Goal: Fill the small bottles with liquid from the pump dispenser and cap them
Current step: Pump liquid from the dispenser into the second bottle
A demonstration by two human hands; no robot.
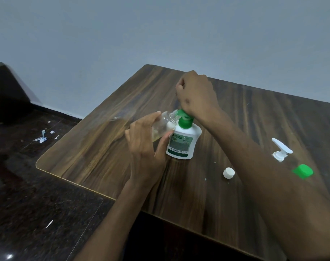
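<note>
A white pump dispenser (183,142) with a green pump head and green label stands in the middle of the wooden table (107,144). My right hand (196,93) is curled into a fist and presses down on the pump head. My left hand (145,140) grips a small clear bottle (162,127), tilted with its open neck at the pump's spout; a little yellowish liquid lies inside. A white cap is tucked between my left fingers against the bottle. Another white cap (229,173) lies on the table to the right.
A white spray-pump top (280,150) and a green cap (303,171) lie at the right, partly behind my right forearm. The table's left edge drops to a dark stone floor (39,204) strewn with paper scraps (41,137).
</note>
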